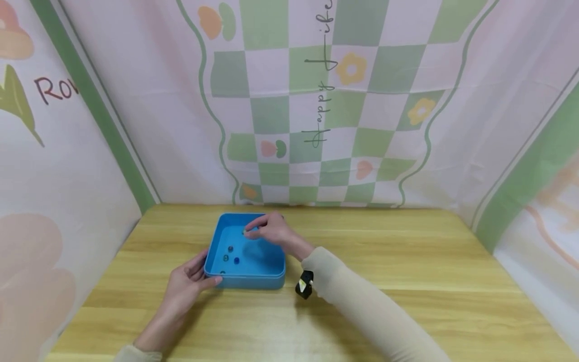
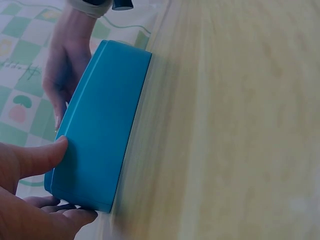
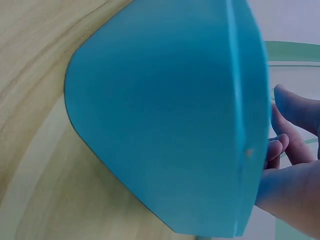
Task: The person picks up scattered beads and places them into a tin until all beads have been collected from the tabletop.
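Note:
A square blue plastic box (image 1: pixel 251 282) stands on the wooden table, toward its left side. My left hand (image 1: pixel 185 284) grips the near left corner, its thumb on the front wall and its fingers around the side, as the left wrist view also shows. Over the box's far part, my right hand (image 1: pixel 273 231) pinches a small pale greenish marble (image 1: pixel 245 232) between thumb and fingertip. Several marbles lie on the box floor at the left, among them a dark blue marble (image 1: pixel 236 260) and a greenish marble (image 1: pixel 225 258). In the right wrist view the box wall (image 3: pixel 165 110) hides the inside.
The wooden table (image 1: pixel 384 261) reaches right and forward of the box. Behind it hangs a green-and-white checked cloth (image 1: pixel 303 110), with printed cloth at both sides. A black device (image 1: pixel 304 285) sits at the right wrist, beside the box's near right corner.

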`<state>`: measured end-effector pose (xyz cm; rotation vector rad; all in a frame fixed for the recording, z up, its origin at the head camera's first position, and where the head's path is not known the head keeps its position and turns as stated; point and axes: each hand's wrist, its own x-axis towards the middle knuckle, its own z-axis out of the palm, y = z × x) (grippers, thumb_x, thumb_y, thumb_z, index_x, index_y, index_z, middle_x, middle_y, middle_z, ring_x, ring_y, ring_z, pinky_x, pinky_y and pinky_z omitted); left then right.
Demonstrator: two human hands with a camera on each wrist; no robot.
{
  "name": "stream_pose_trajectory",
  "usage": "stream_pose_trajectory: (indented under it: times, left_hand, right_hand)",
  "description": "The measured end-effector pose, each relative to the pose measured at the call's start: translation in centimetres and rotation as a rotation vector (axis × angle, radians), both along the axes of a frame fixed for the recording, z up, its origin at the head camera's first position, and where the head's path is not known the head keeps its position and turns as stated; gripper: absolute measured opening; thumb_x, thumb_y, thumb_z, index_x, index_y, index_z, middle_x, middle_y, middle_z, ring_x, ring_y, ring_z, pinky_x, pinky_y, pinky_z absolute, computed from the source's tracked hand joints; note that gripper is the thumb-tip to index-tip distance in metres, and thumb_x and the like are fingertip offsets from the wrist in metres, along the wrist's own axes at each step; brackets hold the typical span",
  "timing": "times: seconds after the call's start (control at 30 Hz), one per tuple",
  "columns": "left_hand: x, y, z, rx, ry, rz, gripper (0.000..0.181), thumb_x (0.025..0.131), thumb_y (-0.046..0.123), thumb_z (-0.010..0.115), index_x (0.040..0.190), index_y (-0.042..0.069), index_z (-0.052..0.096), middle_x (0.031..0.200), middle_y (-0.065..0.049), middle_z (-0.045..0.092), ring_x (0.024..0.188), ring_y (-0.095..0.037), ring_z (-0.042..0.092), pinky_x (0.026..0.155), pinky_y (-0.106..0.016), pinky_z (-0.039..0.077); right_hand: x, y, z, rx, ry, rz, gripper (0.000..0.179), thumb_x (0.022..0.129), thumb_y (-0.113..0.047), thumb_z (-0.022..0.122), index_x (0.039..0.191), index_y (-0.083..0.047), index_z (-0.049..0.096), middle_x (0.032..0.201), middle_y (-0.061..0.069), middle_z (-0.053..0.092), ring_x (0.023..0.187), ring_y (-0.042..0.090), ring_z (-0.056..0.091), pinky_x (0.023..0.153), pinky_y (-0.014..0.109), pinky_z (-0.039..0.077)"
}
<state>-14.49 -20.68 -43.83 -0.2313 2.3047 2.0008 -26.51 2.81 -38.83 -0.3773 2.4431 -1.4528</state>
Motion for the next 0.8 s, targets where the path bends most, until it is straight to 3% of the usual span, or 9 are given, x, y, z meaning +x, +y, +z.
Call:
stream_pose_trajectory:
  times: [0.27,0.8]
  left_hand:
    - [0.06,0.07,0.22,0.006,0.003,-0.001,0.085,0.091,0.003,0.083,0.162,0.001,0.036,0.166,-0.024,0.033,0.151,-0.038,0.036,0.111,-0.038,0.044]
    - [-0.06,0.03,0.09,-0.008,0.003,0.003,0.086,0.091,0.003,0.083,0.162,0.002,0.036,0.166,-0.024,0.033,0.150,-0.038,0.036,0.111,-0.038,0.043]
  right_hand:
    - [0.09,-0.18,-0.59,-0.016,-0.021,-0.009,0.013,0.094,-0.021,0.083,0.105,-0.013,0.084,0.107,0.001,0.071,0.096,0.024,0.053,0.087,0.041,0.041]
    - [0.25,-0.66,-0.90,-0.034,-0.057,-0.036,0.013,0.095,-0.020,0.082,0.105,-0.012,0.084,0.126,0.006,0.070,0.125,0.029,0.055,0.112,0.054,0.041]
